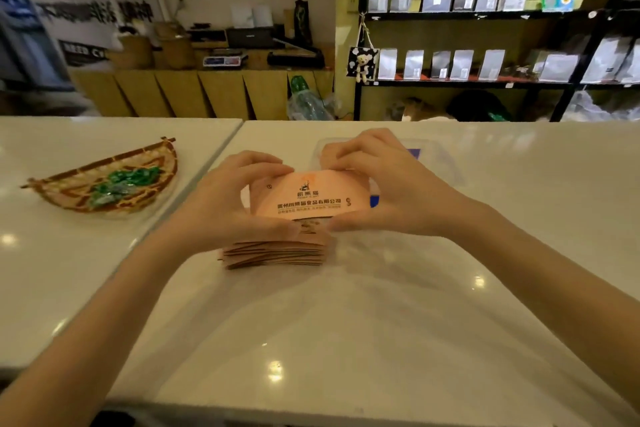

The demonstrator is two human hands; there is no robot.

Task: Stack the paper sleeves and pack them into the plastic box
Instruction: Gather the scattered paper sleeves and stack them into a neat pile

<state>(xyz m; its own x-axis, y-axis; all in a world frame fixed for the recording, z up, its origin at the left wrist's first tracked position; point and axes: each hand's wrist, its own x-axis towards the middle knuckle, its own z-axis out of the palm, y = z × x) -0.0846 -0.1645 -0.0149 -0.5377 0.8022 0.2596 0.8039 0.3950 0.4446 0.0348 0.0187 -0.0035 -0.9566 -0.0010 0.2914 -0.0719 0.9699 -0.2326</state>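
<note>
We are pinching a printed sleeve [308, 196] between left hand [228, 201] and right hand [391, 191], over the stack [277, 251]. Edges are sitting uneven; we are risking a slide short of the plastic box [438, 158]

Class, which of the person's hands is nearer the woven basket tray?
Left. The left hand grips the paper sleeve beside the woven basket tray; the right hand is farther away.

The white counter [346, 322] carries stacked paper sleeves [277, 250], a plastic box [440, 159] and a woven tray [104, 184].
</note>
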